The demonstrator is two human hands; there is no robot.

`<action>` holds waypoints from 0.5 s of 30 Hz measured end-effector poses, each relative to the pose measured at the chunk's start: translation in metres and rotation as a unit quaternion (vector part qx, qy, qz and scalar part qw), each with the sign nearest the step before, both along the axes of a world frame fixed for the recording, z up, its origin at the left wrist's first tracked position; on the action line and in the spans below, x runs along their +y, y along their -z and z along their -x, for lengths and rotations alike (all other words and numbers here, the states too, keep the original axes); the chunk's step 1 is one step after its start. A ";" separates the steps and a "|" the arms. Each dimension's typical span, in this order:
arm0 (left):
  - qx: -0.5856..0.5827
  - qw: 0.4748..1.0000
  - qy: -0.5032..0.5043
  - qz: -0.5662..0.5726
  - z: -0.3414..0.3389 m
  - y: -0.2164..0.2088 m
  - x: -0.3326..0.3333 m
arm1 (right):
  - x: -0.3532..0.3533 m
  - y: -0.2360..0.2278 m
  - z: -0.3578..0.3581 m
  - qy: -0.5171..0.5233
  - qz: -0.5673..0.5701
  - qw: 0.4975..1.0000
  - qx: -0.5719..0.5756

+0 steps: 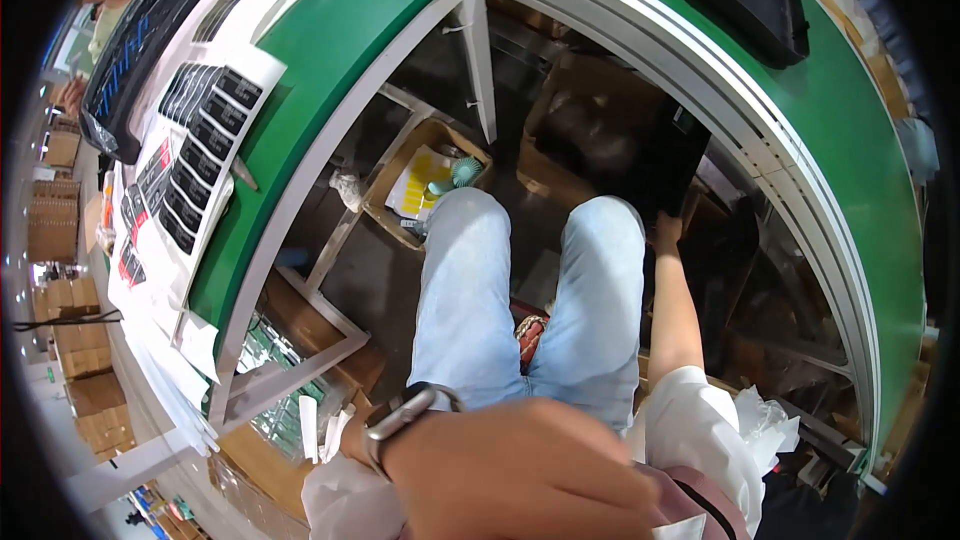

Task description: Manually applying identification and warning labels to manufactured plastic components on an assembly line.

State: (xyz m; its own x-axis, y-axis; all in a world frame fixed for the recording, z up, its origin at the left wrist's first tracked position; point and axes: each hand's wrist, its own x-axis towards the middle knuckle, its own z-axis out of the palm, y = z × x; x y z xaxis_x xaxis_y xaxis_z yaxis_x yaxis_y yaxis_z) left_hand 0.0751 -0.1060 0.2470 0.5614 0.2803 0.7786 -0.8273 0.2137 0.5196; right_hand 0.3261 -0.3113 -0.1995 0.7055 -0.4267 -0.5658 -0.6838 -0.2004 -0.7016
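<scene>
My right arm reaches down beside my right knee, under the bench level. There my right hand (667, 230) grips the lower edge of a dark, flat-sided black thing (684, 148); its kind is hard to make out in the shadow, and my fingers are partly hidden. Close to the camera, my left hand (530, 465) crosses in front of my body, its back turned up and its fingertips blurred and hidden. A watch (400, 420) with a dark strap is on that wrist. Behind the black thing stands an open cardboard box (545, 175) with clear plastic inside.
Green benchtops (330, 50) curve along both sides. Sheets of black labels (205, 145) lie at left, and a black plastic housing (755, 5) rests at far right. A small carton (375, 202) holding a green fan (466, 172) sits below. Another person's hand (72, 95) shows at far left.
</scene>
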 end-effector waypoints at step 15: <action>0.482 0.873 0.064 0.032 0.030 0.110 0.088 | -0.235 -0.153 0.111 -0.119 -0.129 0.972 -0.159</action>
